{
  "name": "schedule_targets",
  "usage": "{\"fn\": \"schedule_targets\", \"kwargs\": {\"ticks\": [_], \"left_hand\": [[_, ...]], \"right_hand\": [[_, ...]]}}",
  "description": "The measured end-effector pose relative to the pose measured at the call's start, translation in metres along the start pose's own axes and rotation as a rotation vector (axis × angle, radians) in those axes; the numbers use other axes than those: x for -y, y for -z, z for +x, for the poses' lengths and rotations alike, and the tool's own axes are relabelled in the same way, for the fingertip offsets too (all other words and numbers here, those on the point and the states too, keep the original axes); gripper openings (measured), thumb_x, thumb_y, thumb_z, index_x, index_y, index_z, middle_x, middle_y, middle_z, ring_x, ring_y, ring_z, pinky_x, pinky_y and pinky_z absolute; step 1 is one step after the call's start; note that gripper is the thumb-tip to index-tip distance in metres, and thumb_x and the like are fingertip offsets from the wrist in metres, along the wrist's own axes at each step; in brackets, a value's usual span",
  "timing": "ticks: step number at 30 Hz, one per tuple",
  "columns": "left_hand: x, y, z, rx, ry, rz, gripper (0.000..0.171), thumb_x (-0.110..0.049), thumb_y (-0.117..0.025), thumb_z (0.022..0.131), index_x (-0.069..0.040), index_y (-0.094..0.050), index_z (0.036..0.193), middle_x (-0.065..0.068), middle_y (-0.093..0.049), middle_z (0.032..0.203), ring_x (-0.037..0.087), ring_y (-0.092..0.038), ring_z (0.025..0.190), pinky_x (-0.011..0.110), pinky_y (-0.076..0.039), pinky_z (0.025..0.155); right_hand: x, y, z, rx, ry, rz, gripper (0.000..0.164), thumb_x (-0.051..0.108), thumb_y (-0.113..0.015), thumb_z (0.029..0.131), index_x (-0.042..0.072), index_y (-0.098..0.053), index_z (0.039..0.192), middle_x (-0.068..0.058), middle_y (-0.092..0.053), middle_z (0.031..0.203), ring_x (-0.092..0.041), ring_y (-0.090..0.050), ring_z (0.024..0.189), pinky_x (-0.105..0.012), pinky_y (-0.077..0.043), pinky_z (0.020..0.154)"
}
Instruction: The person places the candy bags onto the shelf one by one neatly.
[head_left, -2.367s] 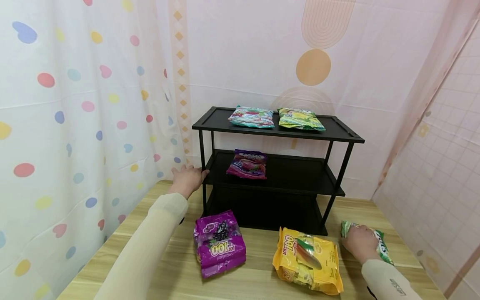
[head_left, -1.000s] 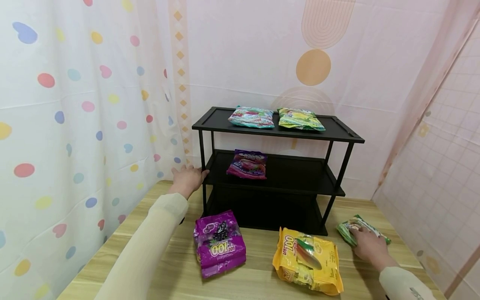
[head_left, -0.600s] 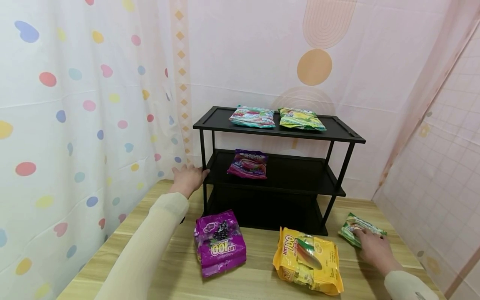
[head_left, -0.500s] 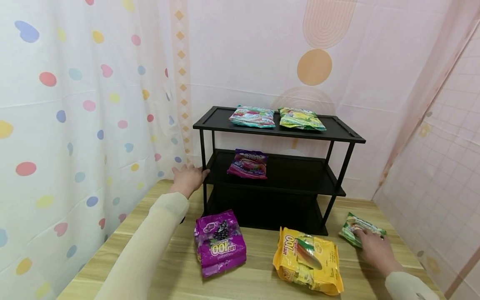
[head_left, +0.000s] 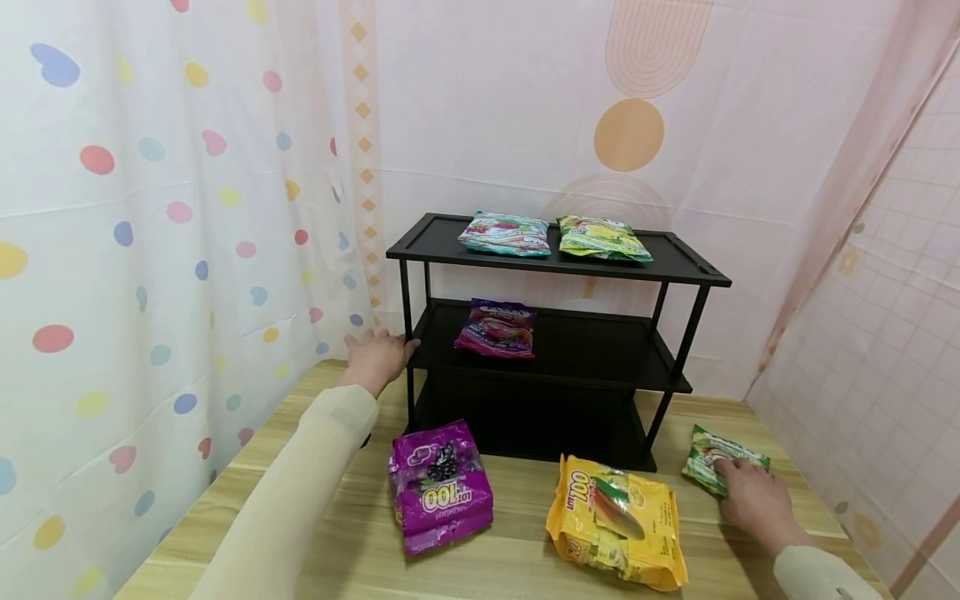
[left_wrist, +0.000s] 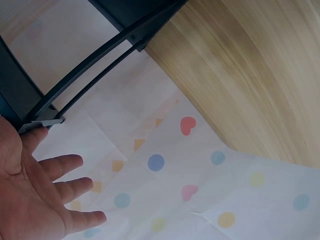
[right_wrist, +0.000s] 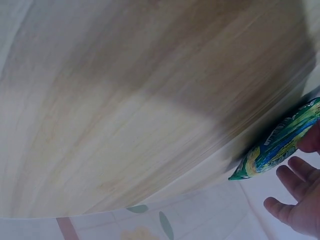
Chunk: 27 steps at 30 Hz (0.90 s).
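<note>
My left hand (head_left: 375, 360) rests against the left end of the black three-tier shelf (head_left: 551, 383), fingers spread; the left wrist view shows its palm with the fingers straight. At the right, my right hand (head_left: 756, 500) touches a green candy bag (head_left: 723, 458) lying flat on the table. In the right wrist view one digit meets the bag (right_wrist: 280, 142), while the other fingers (right_wrist: 292, 182) extend loosely beside it. A yellow mango candy bag (head_left: 617, 521) and a purple grape candy bag (head_left: 441, 487) lie before the shelf.
On the top tier lie a teal-and-red candy bag (head_left: 504, 233) and a yellow-green one (head_left: 603, 239). A purple-pink candy bag (head_left: 497, 329) sits left on the middle tier. Curtains (head_left: 187, 250) hang around the wooden table (head_left: 517, 567).
My right hand has turned the green bag on the table and shifted it slightly, and the hand has drawn back toward the right. My left hand keeps its place at the shelf.
</note>
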<state>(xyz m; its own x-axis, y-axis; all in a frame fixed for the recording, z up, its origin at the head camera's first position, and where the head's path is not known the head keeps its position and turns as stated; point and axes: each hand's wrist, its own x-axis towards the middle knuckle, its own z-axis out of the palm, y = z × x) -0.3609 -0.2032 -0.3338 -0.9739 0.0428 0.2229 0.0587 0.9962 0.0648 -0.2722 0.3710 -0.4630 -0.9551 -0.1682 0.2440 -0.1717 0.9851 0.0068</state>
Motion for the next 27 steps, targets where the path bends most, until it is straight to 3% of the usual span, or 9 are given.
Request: {"fn": "schedule_targets", "kwargs": {"ticks": [4, 12, 19, 27], "left_hand": [[0.000, -0.001, 0.000, 0.002, -0.004, 0.002, 0.054, -0.041, -0.031, 0.109, -0.003, -0.058, 0.136, 0.026, -0.056, 0.127, 0.052, -0.041, 0.127, 0.077, -0.019, 0.102], [0.001, 0.001, -0.001, 0.018, -0.007, 0.007, 0.054, -0.041, -0.031, 0.109, -0.003, -0.058, 0.137, 0.026, -0.055, 0.127, 0.052, -0.041, 0.128, 0.078, -0.018, 0.102], [0.000, 0.002, -0.001, 0.023, -0.009, 0.007, 0.054, -0.041, -0.031, 0.109, -0.003, -0.058, 0.137, 0.026, -0.055, 0.128, 0.052, -0.040, 0.128, 0.078, -0.018, 0.101], [0.000, 0.002, 0.000, 0.020, -0.006, 0.002, 0.054, -0.041, -0.031, 0.109, -0.003, -0.057, 0.137, 0.026, -0.055, 0.128, 0.051, -0.040, 0.129, 0.078, -0.017, 0.102]], "right_hand": [[-0.001, 0.005, 0.001, -0.006, -0.035, -0.005, 0.054, -0.002, -0.065, 0.071, -0.008, -0.058, 0.124, -0.037, -0.057, 0.110, -0.055, -0.058, 0.093, -0.066, -0.047, 0.076], [-0.008, 0.011, 0.006, 0.077, -0.151, 0.066, 0.050, 0.004, -0.059, 0.083, -0.015, -0.051, 0.128, -0.044, -0.048, 0.118, -0.060, -0.054, 0.097, -0.065, -0.049, 0.072], [-0.010, 0.013, 0.008, 0.069, -0.211, 0.097, 0.035, 0.009, -0.046, 0.096, -0.014, -0.053, 0.121, -0.039, -0.055, 0.104, -0.054, -0.059, 0.087, -0.062, -0.050, 0.066], [-0.019, 0.018, 0.008, 0.170, -0.312, 0.172, 0.056, 0.029, -0.042, 0.101, -0.020, -0.048, 0.127, -0.044, -0.049, 0.122, -0.060, -0.051, 0.107, -0.067, -0.048, 0.077]]}}
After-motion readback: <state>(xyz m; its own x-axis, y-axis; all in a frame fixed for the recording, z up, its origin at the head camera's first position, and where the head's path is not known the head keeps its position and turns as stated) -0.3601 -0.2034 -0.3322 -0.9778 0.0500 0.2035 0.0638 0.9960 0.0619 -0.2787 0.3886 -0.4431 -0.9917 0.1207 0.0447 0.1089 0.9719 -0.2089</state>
